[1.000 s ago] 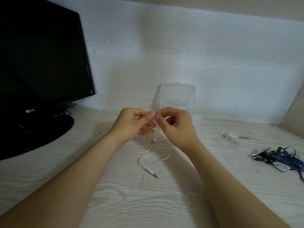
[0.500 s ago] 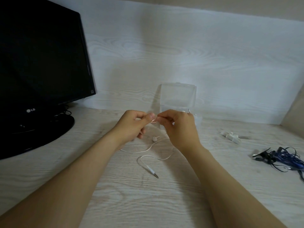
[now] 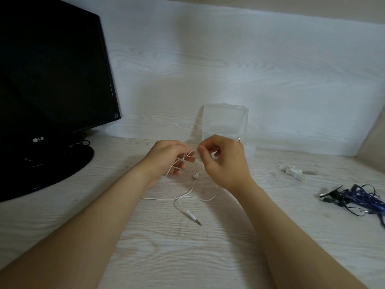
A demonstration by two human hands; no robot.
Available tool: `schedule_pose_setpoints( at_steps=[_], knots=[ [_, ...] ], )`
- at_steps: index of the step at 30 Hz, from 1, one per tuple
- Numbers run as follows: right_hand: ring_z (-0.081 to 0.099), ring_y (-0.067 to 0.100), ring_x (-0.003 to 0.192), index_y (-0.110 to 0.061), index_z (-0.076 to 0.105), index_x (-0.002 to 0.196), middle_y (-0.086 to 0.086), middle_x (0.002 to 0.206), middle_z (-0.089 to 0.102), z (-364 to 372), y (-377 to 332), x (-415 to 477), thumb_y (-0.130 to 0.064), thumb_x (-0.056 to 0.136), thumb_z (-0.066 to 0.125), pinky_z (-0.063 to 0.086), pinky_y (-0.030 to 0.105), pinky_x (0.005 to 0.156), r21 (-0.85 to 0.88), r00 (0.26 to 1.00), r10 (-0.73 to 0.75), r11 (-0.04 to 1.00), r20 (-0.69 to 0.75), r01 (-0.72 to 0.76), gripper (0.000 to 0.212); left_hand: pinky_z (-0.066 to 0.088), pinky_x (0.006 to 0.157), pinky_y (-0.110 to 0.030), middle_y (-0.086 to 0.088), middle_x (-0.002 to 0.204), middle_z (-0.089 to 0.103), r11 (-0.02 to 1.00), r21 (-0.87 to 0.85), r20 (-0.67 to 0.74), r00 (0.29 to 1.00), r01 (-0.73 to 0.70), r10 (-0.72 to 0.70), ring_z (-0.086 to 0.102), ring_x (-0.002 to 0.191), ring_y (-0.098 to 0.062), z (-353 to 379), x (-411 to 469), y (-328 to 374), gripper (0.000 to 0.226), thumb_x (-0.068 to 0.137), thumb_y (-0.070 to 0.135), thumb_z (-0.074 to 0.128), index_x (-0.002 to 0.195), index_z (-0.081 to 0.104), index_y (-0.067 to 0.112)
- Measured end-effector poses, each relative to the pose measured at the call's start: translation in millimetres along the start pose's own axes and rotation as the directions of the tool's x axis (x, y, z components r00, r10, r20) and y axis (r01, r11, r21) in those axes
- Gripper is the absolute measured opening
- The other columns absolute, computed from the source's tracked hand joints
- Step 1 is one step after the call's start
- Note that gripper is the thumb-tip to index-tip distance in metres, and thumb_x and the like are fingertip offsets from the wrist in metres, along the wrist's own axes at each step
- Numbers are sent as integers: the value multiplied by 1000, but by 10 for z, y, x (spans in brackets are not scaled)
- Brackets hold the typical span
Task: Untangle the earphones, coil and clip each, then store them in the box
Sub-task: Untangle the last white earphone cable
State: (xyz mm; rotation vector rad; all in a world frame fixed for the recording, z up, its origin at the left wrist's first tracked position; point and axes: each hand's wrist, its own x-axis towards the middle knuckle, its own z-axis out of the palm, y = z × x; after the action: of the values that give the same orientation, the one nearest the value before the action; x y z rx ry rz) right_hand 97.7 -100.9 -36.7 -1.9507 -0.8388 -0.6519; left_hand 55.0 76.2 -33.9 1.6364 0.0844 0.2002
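My left hand (image 3: 166, 158) and my right hand (image 3: 224, 161) are raised side by side above the desk, both pinching the thin cable of the white earphones (image 3: 188, 195). Cable strands cross over my left fingers. One earbud (image 3: 195, 175) rests on the desk between my hands, and the jack plug (image 3: 193, 217) lies nearer to me. The clear plastic box (image 3: 226, 122) stands open just behind my right hand. The blue and black earphones (image 3: 358, 198) lie in a tangle at the far right. White clips (image 3: 291, 171) lie to the right of the box.
A black LG monitor (image 3: 52, 80) on a round base (image 3: 62, 167) fills the left side. A pale wood-grain wall (image 3: 229, 69) closes the back of the desk (image 3: 187, 257), and a slanted panel (image 3: 375, 138) closes the right corner.
My hands have drawn a little apart, and white cable strands now show across my left fingers. The cable on the desk has shifted slightly.
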Motion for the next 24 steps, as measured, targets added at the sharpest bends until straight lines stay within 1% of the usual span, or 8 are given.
schedule_pose_setpoints(
  at_steps=[4, 8, 11, 13, 16, 19, 22, 24],
  knots=[
    [72, 12, 83, -9, 72, 92, 1, 85, 76, -17, -12, 48, -12, 100, 65, 56, 25, 76, 277, 979, 193, 946, -58, -170, 10, 47, 51, -26, -7, 90, 80, 991, 122, -45, 997, -53, 59, 59, 59, -16, -24, 31, -51, 16, 105, 18, 59, 99, 69, 7],
    [69, 16, 91, -11, 63, 106, 6, 90, 74, -96, -12, 98, -20, 110, 51, 50, 31, 84, 658, 889, 456, 658, 40, -367, 16, 41, 46, -23, -2, 90, 80, 947, 304, -49, 991, -104, 124, 54, 53, -13, -13, 39, -127, 16, 111, 22, 48, 104, 58, 12],
    [66, 20, 82, -13, 58, 111, 2, 75, 63, -159, -27, 124, -12, 108, 51, 49, 35, 81, 792, 824, 559, 461, 92, -401, 8, 44, 52, -25, -1, 92, 81, 966, 250, -103, 990, -70, 98, 56, 60, -13, -36, 66, -136, 13, 112, 21, 47, 110, 56, 14],
    [61, 17, 72, -14, 61, 113, 4, 74, 60, -182, -24, 113, -6, 97, 62, 50, 32, 74, 679, 838, 540, 590, 71, -437, 18, 45, 50, -23, -2, 95, 82, 986, 154, -151, 984, -68, 92, 56, 58, -12, -46, 75, -107, 12, 111, 19, 47, 110, 58, 14],
    [48, 7, 50, -21, 67, 103, -5, 59, 55, -97, -33, 27, -16, 85, 73, 42, 21, 56, 172, 934, 356, 920, 10, -353, 20, 44, 49, -25, -6, 91, 80, 994, 66, -152, 984, -87, 97, 54, 54, -15, -8, 71, -61, 16, 110, 21, 49, 106, 60, 11],
    [53, 7, 51, -22, 63, 70, -9, 52, 54, 39, -76, -32, -44, 87, 69, 39, 27, 53, -203, 955, 290, 941, 63, -272, 29, 42, 54, -30, -9, 81, 78, 997, 38, -114, 991, -72, 76, 48, 51, -17, 22, 51, -45, 22, 111, 26, 44, 103, 56, 9],
    [53, 16, 46, -12, 50, 57, -6, 47, 46, 16, -72, 7, -35, 101, 55, 40, 31, 58, -124, 935, 347, 934, 75, -337, 49, 40, 56, -33, -14, 78, 76, 996, 46, -84, 993, -77, 81, 44, 46, -18, 0, 39, -46, 30, 113, 33, 40, 93, 49, 12],
    [53, 18, 39, -9, 51, 66, -1, 49, 44, -52, -102, 61, -25, 104, 45, 41, 33, 56, 241, 840, 529, 806, 118, -541, 42, 43, 56, -33, -14, 78, 76, 996, 27, -90, 992, -83, 85, 45, 46, -18, -13, 36, -35, 30, 113, 34, 39, 93, 47, 13]
  ],
)
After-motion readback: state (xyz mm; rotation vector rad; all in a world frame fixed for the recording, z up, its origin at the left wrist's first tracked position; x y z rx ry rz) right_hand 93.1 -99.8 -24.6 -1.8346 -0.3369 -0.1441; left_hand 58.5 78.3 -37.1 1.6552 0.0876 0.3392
